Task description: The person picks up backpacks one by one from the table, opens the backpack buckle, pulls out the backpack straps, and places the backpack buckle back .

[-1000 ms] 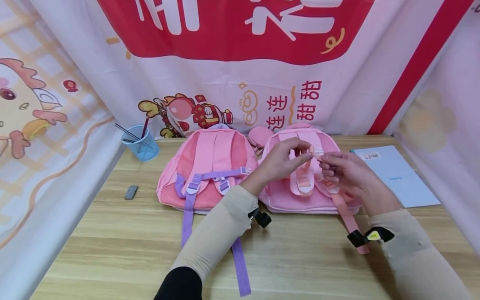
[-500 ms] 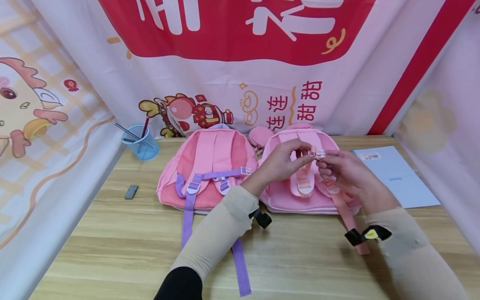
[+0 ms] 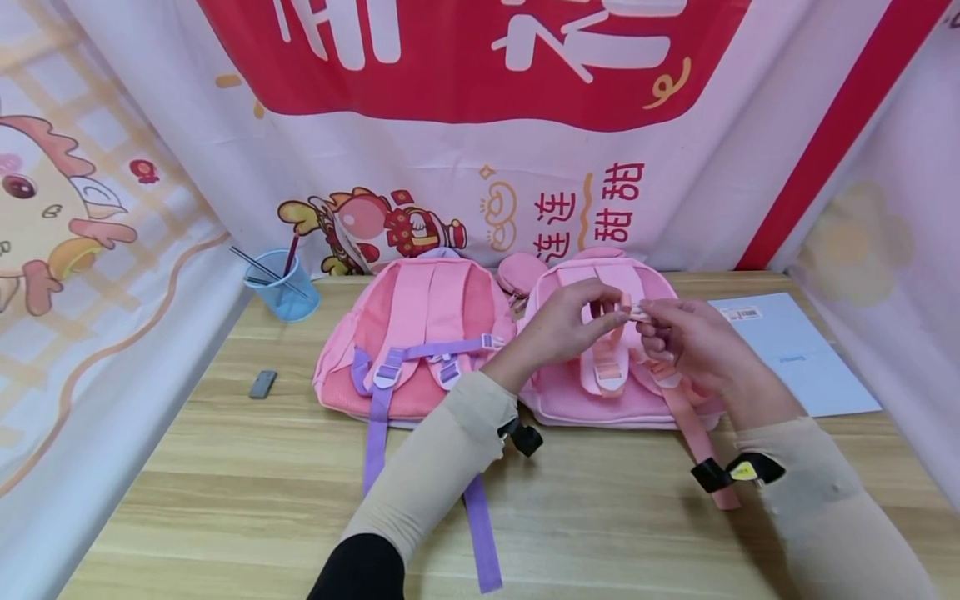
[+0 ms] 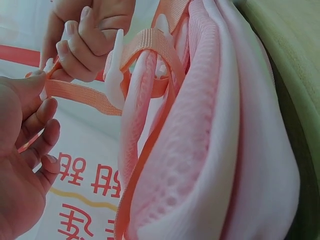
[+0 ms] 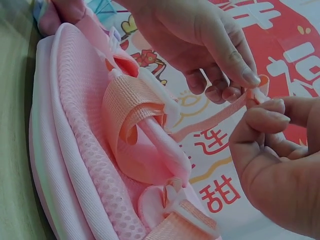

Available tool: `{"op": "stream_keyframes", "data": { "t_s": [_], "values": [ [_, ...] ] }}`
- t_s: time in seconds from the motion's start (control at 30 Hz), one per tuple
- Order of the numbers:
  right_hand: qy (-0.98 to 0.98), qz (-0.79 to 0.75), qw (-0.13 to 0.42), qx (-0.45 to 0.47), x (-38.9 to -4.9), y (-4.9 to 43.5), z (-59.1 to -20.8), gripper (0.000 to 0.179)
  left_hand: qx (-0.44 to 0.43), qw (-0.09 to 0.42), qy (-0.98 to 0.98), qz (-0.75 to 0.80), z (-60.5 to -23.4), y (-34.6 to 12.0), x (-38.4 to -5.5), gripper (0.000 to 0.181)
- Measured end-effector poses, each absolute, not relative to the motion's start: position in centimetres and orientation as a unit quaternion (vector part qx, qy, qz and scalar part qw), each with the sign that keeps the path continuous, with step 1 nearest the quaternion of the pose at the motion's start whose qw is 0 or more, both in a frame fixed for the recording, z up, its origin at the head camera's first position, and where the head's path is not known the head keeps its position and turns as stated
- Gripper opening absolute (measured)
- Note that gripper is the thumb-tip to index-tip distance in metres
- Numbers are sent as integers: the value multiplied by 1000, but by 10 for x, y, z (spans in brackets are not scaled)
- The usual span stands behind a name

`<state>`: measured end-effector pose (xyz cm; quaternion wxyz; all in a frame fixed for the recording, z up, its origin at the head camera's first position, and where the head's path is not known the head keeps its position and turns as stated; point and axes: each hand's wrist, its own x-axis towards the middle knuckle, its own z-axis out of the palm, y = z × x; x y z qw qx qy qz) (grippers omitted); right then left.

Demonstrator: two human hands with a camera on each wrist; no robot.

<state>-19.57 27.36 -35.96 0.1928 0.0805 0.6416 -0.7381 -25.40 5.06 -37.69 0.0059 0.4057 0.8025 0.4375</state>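
Over the right pink backpack [image 3: 570, 400], both hands meet at a small white plastic buckle [image 3: 636, 310] on an orange webbing strap [image 5: 215, 117]. My left hand [image 3: 573, 321] pinches the strap's looped end beside the buckle between thumb and forefinger, its other fingers loosely bent. My right hand [image 3: 693, 342] pinches the buckle from the other side, mostly covering it in the head view. In the left wrist view the strap runs from the fingertips to a white strap adjuster [image 4: 115, 72]. Another orange strap [image 3: 697, 442] hangs from the backpack onto the table.
To the left stands another pink backpack [image 3: 408, 300] with a purple strap [image 3: 442, 347] buckled across it. A blue pencil cup [image 3: 288, 292], a grey eraser-like block [image 3: 262, 384] and a light blue notebook [image 3: 795, 350] rest on the wooden table [image 3: 225, 500]. A round pink pouch [image 3: 521, 273] sits between the backpacks.
The buckle's white prongs, showing between the hands half a second ago, are now mostly covered by the right fingers. The right hand has shifted slightly; the left hand stays in place.
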Motion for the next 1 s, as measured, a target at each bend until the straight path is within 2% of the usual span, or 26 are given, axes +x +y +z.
{"op": "stream_keyframes", "data": {
  "t_s": [0.2, 0.4, 1.0],
  "values": [
    [695, -692, 178, 81, -196, 274, -358, 26, 410, 18, 793, 450, -378, 51, -255, 24],
    [708, -682, 169, 70, -195, 274, -356, 26, 409, 54, 789, 456, -380, 50, -258, 29],
    [682, -709, 159, 74, -192, 272, -355, 25, 352, 129, 780, 502, -393, 66, -261, 21]
  ]
}}
